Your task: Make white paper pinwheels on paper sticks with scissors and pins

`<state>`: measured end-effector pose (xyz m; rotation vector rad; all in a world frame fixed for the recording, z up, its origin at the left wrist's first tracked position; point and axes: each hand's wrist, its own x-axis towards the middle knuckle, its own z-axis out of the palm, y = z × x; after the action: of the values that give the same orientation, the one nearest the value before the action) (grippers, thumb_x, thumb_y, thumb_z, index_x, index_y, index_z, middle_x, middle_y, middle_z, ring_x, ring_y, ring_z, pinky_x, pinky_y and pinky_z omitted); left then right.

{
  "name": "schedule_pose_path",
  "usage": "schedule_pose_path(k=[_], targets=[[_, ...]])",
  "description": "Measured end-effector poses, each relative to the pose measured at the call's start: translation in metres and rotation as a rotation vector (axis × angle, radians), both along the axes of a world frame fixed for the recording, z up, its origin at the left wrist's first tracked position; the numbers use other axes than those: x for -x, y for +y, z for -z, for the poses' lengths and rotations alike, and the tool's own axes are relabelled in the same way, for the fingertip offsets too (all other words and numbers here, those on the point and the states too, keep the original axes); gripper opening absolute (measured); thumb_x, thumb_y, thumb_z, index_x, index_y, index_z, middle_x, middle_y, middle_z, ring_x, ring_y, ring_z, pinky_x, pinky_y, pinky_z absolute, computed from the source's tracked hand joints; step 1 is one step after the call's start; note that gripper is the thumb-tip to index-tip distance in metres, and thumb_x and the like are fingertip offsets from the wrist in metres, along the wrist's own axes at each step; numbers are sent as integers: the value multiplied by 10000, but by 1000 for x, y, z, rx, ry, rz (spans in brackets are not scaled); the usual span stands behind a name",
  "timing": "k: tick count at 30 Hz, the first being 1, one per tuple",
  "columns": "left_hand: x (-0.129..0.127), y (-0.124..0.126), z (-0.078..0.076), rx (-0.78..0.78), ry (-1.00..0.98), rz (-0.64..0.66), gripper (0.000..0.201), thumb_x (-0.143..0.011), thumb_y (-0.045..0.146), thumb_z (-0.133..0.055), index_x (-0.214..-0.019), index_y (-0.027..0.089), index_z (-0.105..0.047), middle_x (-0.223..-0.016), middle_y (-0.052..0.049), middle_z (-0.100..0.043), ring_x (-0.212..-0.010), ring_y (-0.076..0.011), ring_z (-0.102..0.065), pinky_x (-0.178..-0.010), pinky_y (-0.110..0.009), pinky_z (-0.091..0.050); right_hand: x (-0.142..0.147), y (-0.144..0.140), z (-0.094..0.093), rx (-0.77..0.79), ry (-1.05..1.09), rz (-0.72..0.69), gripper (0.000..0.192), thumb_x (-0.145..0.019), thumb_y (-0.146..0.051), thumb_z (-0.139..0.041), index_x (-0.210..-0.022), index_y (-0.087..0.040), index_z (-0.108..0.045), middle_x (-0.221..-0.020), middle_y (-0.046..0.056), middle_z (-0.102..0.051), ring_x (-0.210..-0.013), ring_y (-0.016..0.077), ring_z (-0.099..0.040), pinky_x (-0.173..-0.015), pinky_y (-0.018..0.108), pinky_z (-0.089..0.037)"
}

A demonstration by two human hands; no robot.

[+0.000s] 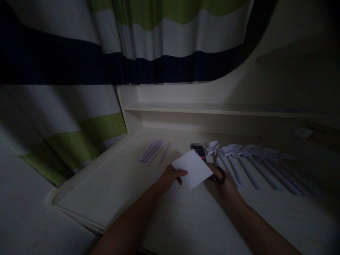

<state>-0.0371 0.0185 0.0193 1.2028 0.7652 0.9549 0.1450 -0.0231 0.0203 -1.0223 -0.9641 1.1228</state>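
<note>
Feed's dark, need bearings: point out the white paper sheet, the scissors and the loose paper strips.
white paper sheet [193, 169]: head view, middle of the sheet.
black-handled scissors [221, 176]: head view, handle loop in the right hand.
loose pale paper strips [152, 150]: head view, middle of the bundle.

Bare pale wooden desk surface [186, 219] is lying open across the lower centre of the frame, giving room in front of both forearms. At centre left, a small bundle of thin rolled white paper sticks [154, 151] is lying in the way. At centre right, a long row of white paper pinwheels on rolled stems [255, 163] is crowding the desk. Behind, a low cream shelf ledge [212, 109] is closing off the back.
</note>
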Motion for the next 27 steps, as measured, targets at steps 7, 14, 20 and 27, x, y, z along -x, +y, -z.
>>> schedule_pose_path(k=[7,14,20,27], targets=[[2,0,7,-65,175,193,298,-555,227,-661,-829,118,-615,-612,-15,-581,-432,-75,-463,-358,-171,-334,-3,-1,-6,141,33,-115,397,-494,-271,-740,-848,-161,-598,-643,0,-620,-522,137,-534,-485,243,-381],[2,6,3,-24,78,44,219,-620,325,-617,-618,108,-582,-510,9,-495,-445,-72,-433,-433,-192,-307,-5,3,5,91,104,-121,327,-503,-177,-715,-818,-158,-630,-759,32,-663,-665,185,-595,-643,300,-448],[0,4,-2,0,-71,-11,336,-678,450,-541,-727,120,-588,-681,-35,-555,-587,-95,-495,-519,-197,-352,-3,3,5,29,175,15,307,-553,-174,-692,-852,-195,-625,-874,27,-664,-809,217,-596,-732,343,-455],[-9,-1,10,-80,83,101,308,-583,370,-661,-752,120,-602,-628,-29,-564,-552,-99,-503,-502,-203,-381,3,3,6,-30,198,85,324,-565,-215,-694,-880,-198,-622,-911,33,-651,-829,216,-583,-723,333,-452]])
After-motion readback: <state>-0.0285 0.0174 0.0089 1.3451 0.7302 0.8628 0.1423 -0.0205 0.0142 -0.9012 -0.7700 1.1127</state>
